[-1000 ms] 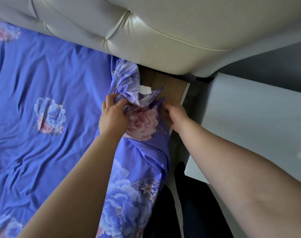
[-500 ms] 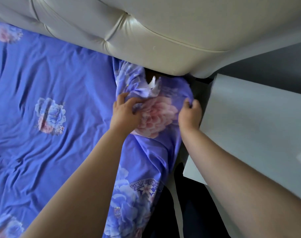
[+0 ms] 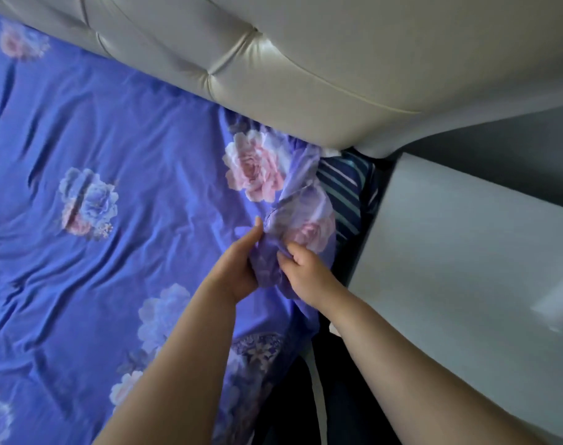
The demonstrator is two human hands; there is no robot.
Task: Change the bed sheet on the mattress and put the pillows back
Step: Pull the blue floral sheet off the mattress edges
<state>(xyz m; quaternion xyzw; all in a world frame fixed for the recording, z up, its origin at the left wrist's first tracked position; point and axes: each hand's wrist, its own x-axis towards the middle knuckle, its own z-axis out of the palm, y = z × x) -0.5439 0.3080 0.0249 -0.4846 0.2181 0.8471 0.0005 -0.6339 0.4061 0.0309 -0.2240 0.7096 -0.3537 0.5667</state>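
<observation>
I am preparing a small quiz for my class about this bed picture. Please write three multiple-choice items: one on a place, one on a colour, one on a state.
1. Where are both hands working?
A. At the bed corner near the headboard
B. In the middle of the mattress
C. On top of the white cabinet

2. What is the main colour of the bed sheet?
A. Green
B. Blue-violet with flowers
C. Plain white

3. What is the left hand doing?
A. Resting flat and open
B. Gripping bunched sheet fabric
C. Holding a pillow

Answers:
1 A: the left hand and right hand meet by the headboard, beside the white cabinet.
2 B: the bed sheet is blue-violet with pink and blue flowers.
3 B: its fingers curl around the gathered cloth.
</observation>
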